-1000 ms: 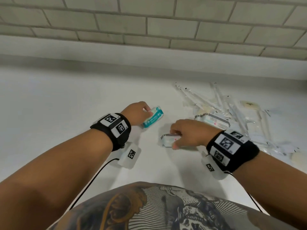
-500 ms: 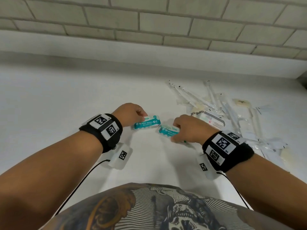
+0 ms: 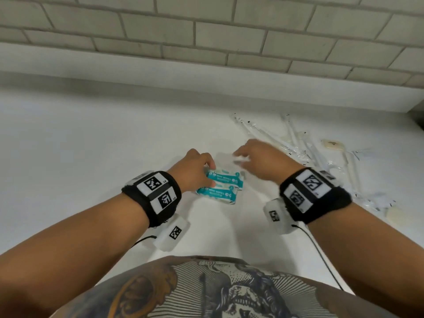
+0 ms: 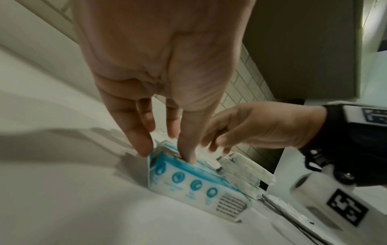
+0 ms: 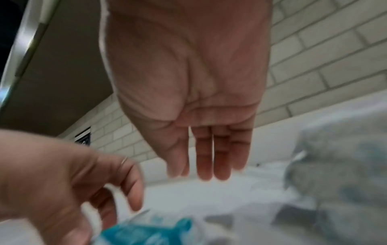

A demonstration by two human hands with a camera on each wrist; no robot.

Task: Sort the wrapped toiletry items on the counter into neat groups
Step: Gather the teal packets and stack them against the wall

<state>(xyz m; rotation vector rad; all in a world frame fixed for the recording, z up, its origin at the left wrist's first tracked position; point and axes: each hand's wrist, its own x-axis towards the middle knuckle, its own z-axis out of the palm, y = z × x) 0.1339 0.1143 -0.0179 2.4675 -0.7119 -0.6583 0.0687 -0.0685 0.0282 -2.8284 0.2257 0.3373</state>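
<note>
Two teal-and-white mini wipes packs lie side by side on the white counter (image 3: 91, 145), the far pack (image 3: 226, 179) touching the near pack (image 3: 216, 193). My left hand (image 3: 208, 176) pinches the far pack's left end between thumb and fingertip. The left wrist view shows this pinch at the pack (image 4: 188, 182), under the left hand (image 4: 167, 154). My right hand (image 3: 241, 158) hovers blurred just beyond the packs' right ends, fingers straight and holding nothing. In the right wrist view the right hand (image 5: 205, 172) is open above the counter, with a teal pack (image 5: 146, 233) below.
A loose pile of clear-wrapped toiletry items (image 3: 309, 152) spreads over the counter to the right, with a cream soap-like piece (image 3: 332, 144) and a round pale piece (image 3: 394, 215). Wrapped white sticks (image 4: 240, 170) lie just beyond the packs. A brick wall (image 3: 206, 42) backs the counter.
The right hand set its teal pack down beside the left hand's pack, let go and lifted away open. The left hand brought its pack against the other one.
</note>
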